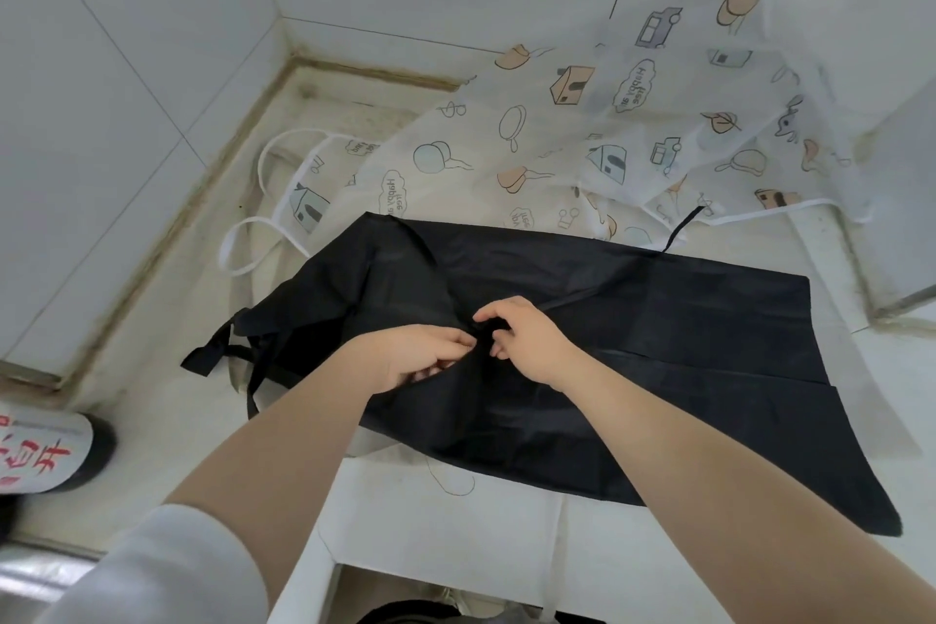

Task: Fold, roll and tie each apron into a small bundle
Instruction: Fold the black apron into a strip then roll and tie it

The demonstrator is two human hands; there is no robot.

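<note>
Both hands together mid-cloth: my left hand (423, 356) and right hand (527, 337) sit side by side, fingers curled, pinching a gathered ridge of the black apron (658, 360). Fingertips nearly touch across the fold.

Black apron lies spread on the white counter (167, 400), long axis running left-right. Its black straps (223, 350) trail off the left end; one thin tie (681, 226) pokes up at the far edge. Near edge angles down to a corner at lower right, close to the counter's front edge.

White printed apron (557, 142) lies crumpled behind it, partly under the black one and riding up the tiled wall (126, 66); its white loops (253, 238) lie at far left.

Bare counter shows left of the straps, up to the corner wall joint. Bottle with red lettering (45, 451) lies at the left edge, well apart from the cloth.
</note>
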